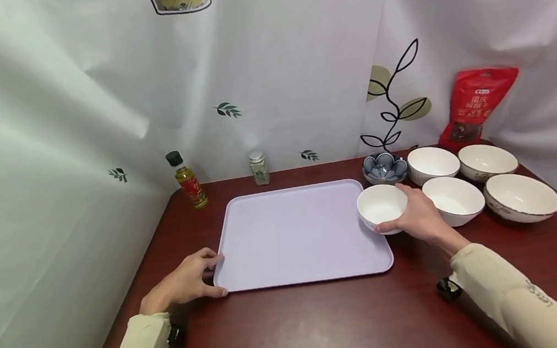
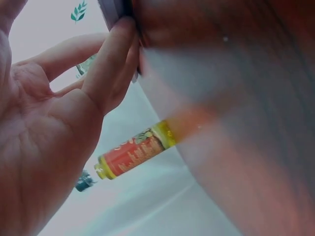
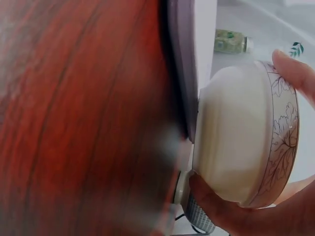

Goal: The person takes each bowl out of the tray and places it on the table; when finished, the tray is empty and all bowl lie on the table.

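My right hand grips a white bowl, thumb on the near side and fingers on the far side. The bowl is upright and overlaps the right edge of the lilac tray. In the right wrist view a patterned leaf band circles the bowl below its rim, and its base is close to the tray edge. My left hand rests its fingertips on the tray's left side, with the thumb at the near left corner. In the left wrist view those fingers reach fairly straight to the tray edge.
Right of the tray stand a blue petal-shaped bowl and several white bowls. Behind them leans a red bag. An oil bottle and a spice jar stand at the back, before a printed cloth.
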{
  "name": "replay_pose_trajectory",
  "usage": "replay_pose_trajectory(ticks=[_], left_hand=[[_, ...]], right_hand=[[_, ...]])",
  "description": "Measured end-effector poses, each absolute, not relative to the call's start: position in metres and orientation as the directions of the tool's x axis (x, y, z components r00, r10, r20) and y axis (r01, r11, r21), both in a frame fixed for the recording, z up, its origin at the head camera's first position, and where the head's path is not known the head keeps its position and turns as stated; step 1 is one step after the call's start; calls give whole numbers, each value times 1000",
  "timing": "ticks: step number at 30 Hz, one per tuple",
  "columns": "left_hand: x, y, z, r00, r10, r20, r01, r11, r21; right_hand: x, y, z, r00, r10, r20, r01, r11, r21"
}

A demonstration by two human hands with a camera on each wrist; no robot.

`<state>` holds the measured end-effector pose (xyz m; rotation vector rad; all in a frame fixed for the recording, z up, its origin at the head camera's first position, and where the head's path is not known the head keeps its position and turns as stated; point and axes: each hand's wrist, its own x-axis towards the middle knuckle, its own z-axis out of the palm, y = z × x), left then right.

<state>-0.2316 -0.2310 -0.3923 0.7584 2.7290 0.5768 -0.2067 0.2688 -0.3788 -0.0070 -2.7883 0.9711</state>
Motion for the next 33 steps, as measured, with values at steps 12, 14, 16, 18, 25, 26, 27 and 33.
replay_pose_trajectory(ticks=[12, 14, 16, 18, 25, 26, 27, 33], left_hand=[[-224, -236, -386, -852, 506, -135, 423, 817, 393], [-224, -237, -386, -854, 502, -136, 421, 820, 387], [-224, -239, -386, -857, 496, -139, 414, 823, 388], [-224, -241, -387, -859, 490, -146, 403, 825, 396], [-222, -251, -390, -862, 488, -139, 387, 810, 441], [-223, -252, -390, -863, 487, -134, 386, 807, 447], [-223, -252, -390, -864, 487, -130, 385, 804, 452], [-225, -253, -390, -862, 488, -135, 379, 799, 467]], right_hand=[[-206, 267, -385, -976, 145, 160, 10, 771, -637], [-206, 266, -387, -975, 164, 147, 32, 766, -642], [-206, 265, -388, -975, 181, 130, 55, 760, -647], [-205, 265, -389, -974, 193, 119, 72, 762, -644], [-207, 263, -392, -977, 198, 80, 100, 757, -645], [-207, 263, -392, -978, 197, 66, 107, 751, -651], [-207, 264, -392, -979, 196, 50, 115, 745, -657], [-200, 272, -388, -983, 180, -34, 152, 701, -697]])
